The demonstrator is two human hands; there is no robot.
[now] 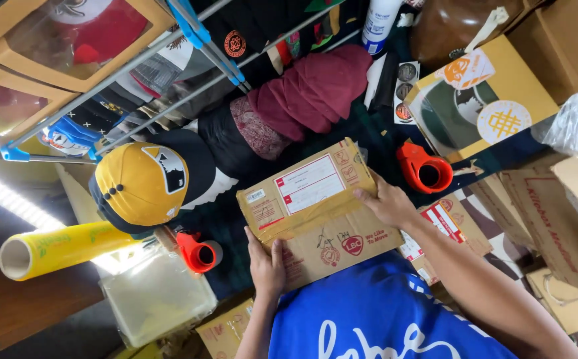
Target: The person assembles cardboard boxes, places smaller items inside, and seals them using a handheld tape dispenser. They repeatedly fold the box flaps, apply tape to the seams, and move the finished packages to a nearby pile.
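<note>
- A flat brown cardboard parcel (319,213) lies at the centre of the scene, set at a slant, just in front of the person in the blue printed shirt (375,312).
- Its far half bears a white shipping label with red borders, beside smaller stickers; its near half shows red printed marks on plain cardboard, with a crease running between the two halves.
- The left hand (266,266) lies flat on the parcel's near left corner, fingers spread over the edge, not closed round anything.
- The right hand (387,203) presses palm-down on the parcel's right edge, fingers extended.
- A yellow and black cap (141,183) sits to the left of the parcel, with a small orange tape dispenser (197,251) near it.
- A second orange tape dispenser (425,169) rests just right of the parcel.
- A roll of yellow-printed plastic film (56,247) lies at far left.
</note>
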